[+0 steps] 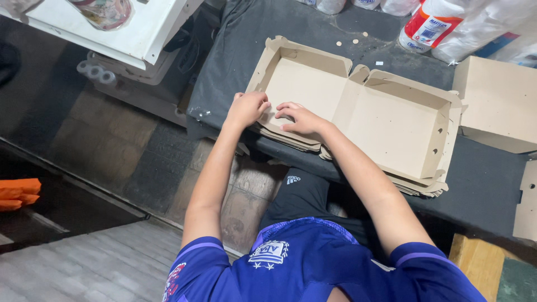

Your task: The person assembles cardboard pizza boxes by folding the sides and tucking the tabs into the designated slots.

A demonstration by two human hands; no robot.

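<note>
A brown cardboard clamshell box (358, 106) lies open on top of a stack of flat box blanks (417, 187) on a dark grey cloth-covered table (235, 61). Its far and right walls stand folded up. My left hand (246, 109) presses its fingers on the near left wall flap of the box. My right hand (299, 118) rests beside it on the same near edge, fingers bent down onto the cardboard. The two hands are close together, almost touching.
A folded cardboard box (498, 103) stands at the right, and a flat blank (526, 204) hangs off the table's right end. Plastic-wrapped packages (447, 25) lie at the back right. A white board (117, 33) sits at the upper left. Small cardboard punch-outs (352, 40) dot the cloth.
</note>
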